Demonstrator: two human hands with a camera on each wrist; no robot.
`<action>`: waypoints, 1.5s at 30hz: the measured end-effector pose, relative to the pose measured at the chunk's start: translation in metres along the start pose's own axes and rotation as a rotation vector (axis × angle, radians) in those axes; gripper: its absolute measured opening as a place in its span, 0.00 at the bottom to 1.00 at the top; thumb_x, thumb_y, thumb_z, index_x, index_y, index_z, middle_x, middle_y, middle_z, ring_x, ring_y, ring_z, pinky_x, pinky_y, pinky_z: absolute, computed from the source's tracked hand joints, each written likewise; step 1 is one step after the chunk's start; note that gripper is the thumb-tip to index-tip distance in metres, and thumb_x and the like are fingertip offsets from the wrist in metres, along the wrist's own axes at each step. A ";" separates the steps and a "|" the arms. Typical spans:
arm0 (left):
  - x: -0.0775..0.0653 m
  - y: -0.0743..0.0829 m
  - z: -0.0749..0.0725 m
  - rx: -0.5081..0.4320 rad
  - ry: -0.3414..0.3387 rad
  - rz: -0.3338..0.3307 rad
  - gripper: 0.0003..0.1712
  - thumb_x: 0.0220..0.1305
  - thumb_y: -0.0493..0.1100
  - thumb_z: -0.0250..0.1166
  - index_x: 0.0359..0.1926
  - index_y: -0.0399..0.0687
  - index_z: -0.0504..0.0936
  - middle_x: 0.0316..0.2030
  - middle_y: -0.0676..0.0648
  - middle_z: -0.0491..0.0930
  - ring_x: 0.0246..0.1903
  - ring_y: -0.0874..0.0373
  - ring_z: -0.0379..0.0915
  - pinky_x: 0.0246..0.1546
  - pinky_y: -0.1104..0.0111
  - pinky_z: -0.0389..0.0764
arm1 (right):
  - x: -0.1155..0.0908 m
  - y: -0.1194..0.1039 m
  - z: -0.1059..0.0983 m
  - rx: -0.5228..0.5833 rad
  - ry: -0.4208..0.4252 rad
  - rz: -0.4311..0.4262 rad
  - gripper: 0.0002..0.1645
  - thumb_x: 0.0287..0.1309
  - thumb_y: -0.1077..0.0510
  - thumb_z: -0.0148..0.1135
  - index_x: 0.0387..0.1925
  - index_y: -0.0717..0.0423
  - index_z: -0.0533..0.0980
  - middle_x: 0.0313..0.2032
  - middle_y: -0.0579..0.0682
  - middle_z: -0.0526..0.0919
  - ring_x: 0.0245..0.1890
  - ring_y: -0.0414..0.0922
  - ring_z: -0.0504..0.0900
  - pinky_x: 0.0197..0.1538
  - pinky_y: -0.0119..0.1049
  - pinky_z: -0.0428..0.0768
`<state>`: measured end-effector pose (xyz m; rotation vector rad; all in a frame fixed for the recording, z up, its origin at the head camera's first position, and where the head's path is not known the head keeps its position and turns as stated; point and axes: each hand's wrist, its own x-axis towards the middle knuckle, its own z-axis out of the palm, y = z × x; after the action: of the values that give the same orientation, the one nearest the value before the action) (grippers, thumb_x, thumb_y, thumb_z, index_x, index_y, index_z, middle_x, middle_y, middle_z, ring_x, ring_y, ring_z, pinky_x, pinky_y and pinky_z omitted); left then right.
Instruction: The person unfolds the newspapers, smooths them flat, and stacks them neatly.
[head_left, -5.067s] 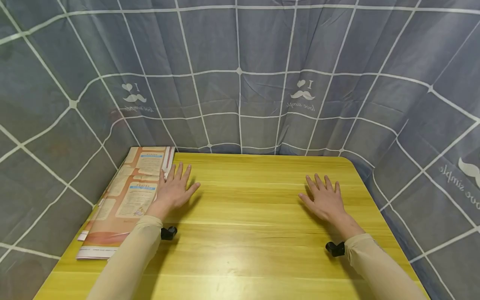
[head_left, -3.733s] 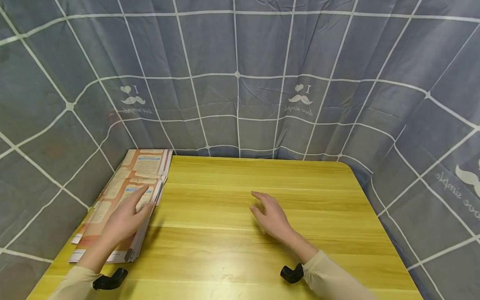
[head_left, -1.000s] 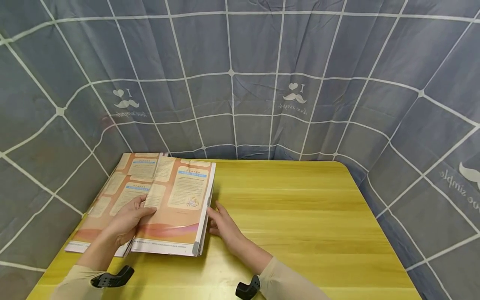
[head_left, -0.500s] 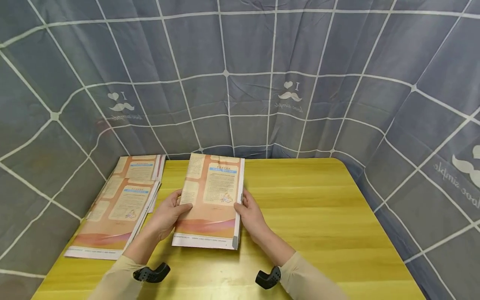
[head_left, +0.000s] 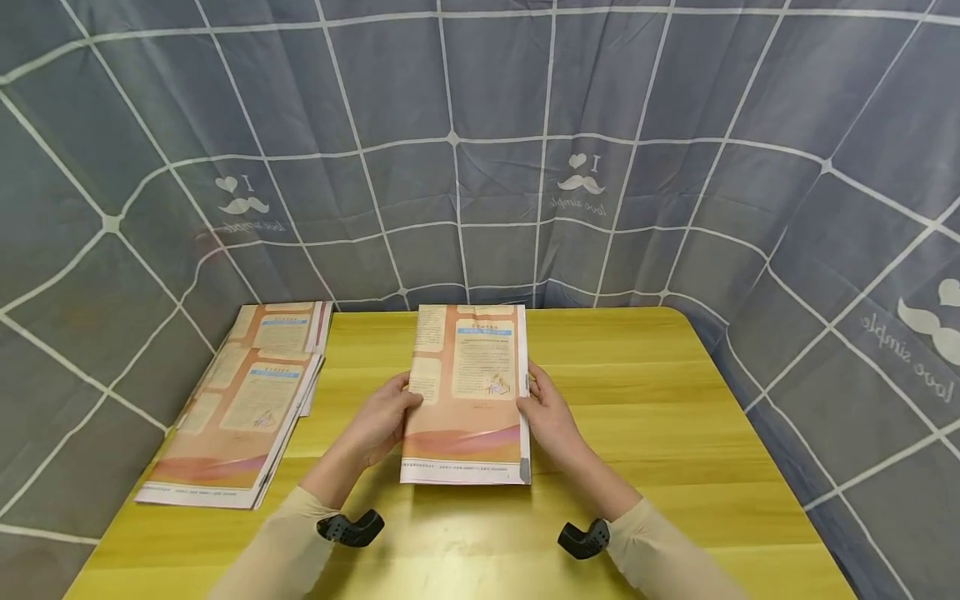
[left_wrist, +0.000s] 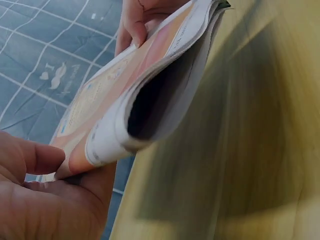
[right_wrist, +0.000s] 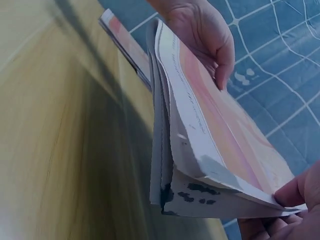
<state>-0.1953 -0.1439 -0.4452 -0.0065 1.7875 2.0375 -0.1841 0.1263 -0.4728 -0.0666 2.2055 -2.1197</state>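
Note:
A folded newspaper [head_left: 468, 417] with orange and cream print hangs above the middle of the table, raised off it. My left hand [head_left: 378, 417] pinches its left, folded edge, thumb on top and fingers beneath. On the opposite edge my right hand [head_left: 555, 417] pinches the loose sheet ends the same way. Seen from the left wrist, the newspaper [left_wrist: 120, 95] bulges open at its near end, with a dark hollow between the layers. From the right wrist, several layers of the newspaper [right_wrist: 200, 120] show, with dark blotches at one corner.
More folded newspapers [head_left: 217, 433] lie overlapping at the left side of the yellow wooden table [head_left: 637, 500]. A grey-blue curtain [head_left: 495, 100] with white grid lines surrounds the table at the back and sides. A black wrist camera [head_left: 351, 528] sits on the left wrist.
My hands went from flat over the table to the pile at left, lifted one newspaper off it and carried it right to the middle. Over the last half second it shifted slightly further right.

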 end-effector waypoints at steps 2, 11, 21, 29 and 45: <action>0.002 -0.002 0.004 0.010 -0.019 0.003 0.31 0.79 0.36 0.44 0.78 0.42 0.51 0.60 0.33 0.75 0.50 0.48 0.82 0.46 0.55 0.84 | -0.001 0.000 -0.007 -0.018 0.007 0.010 0.39 0.72 0.66 0.50 0.80 0.51 0.53 0.67 0.59 0.74 0.52 0.52 0.83 0.49 0.41 0.82; 0.009 -0.012 0.019 0.020 -0.035 0.015 0.31 0.80 0.36 0.48 0.78 0.43 0.52 0.57 0.34 0.79 0.47 0.47 0.84 0.44 0.54 0.85 | -0.001 -0.001 -0.029 -0.075 0.003 0.020 0.40 0.71 0.67 0.49 0.80 0.56 0.52 0.65 0.64 0.75 0.49 0.54 0.84 0.47 0.41 0.84; 0.012 -0.022 0.023 -0.001 -0.046 0.055 0.33 0.79 0.34 0.47 0.79 0.40 0.49 0.60 0.31 0.77 0.46 0.47 0.85 0.43 0.54 0.86 | -0.006 0.006 -0.038 -0.110 -0.027 0.024 0.39 0.72 0.67 0.51 0.80 0.57 0.52 0.61 0.65 0.78 0.48 0.54 0.84 0.47 0.40 0.83; 0.009 -0.025 0.027 0.039 -0.025 0.069 0.34 0.78 0.34 0.49 0.79 0.39 0.50 0.54 0.32 0.81 0.39 0.50 0.86 0.37 0.57 0.87 | -0.011 0.012 -0.044 -0.116 -0.062 0.057 0.38 0.74 0.64 0.53 0.80 0.55 0.53 0.56 0.65 0.81 0.46 0.53 0.85 0.46 0.41 0.83; 0.013 -0.053 0.036 0.211 0.091 -0.021 0.38 0.70 0.31 0.51 0.79 0.38 0.53 0.48 0.36 0.84 0.33 0.48 0.86 0.30 0.56 0.86 | -0.016 0.025 -0.053 -0.270 0.000 0.135 0.37 0.71 0.65 0.57 0.77 0.64 0.57 0.39 0.58 0.84 0.34 0.46 0.81 0.36 0.36 0.77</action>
<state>-0.1804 -0.1012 -0.4929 -0.0558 2.0421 1.8520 -0.1727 0.1813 -0.4951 0.0639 2.4062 -1.7445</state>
